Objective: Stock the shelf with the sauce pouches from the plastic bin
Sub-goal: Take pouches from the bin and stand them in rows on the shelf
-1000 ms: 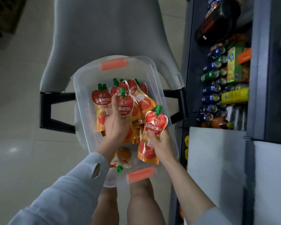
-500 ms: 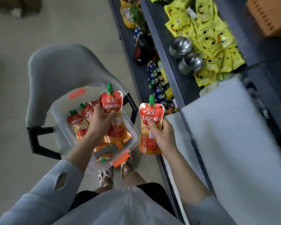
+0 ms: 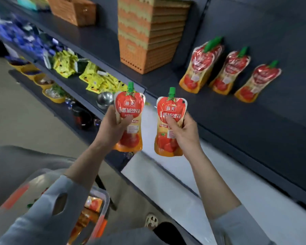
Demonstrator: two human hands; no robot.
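Observation:
My left hand (image 3: 114,129) grips a red and orange sauce pouch (image 3: 130,107) with a green cap, held upright. My right hand (image 3: 183,134) grips a second pouch (image 3: 170,110) of the same kind beside it. Both pouches hang in the air in front of the dark shelf (image 3: 237,117). Three matching pouches (image 3: 225,71) stand in a row on that shelf, up and to the right. The clear plastic bin (image 3: 102,206) with orange latches sits at the lower left, partly behind my left sleeve, with more pouches inside.
A stack of orange baskets (image 3: 148,36) stands on the shelf left of the row of pouches. Yellow snack packets (image 3: 95,78) and a metal bowl (image 3: 104,99) lie on the shelf below. A white board (image 3: 201,183) covers a lower ledge. The bin rests on a grey chair (image 3: 16,165).
Both hands have lifted their pouches away from the bin and up toward the shelf. My view has swung up from the bin to the shelf with the three standing pouches.

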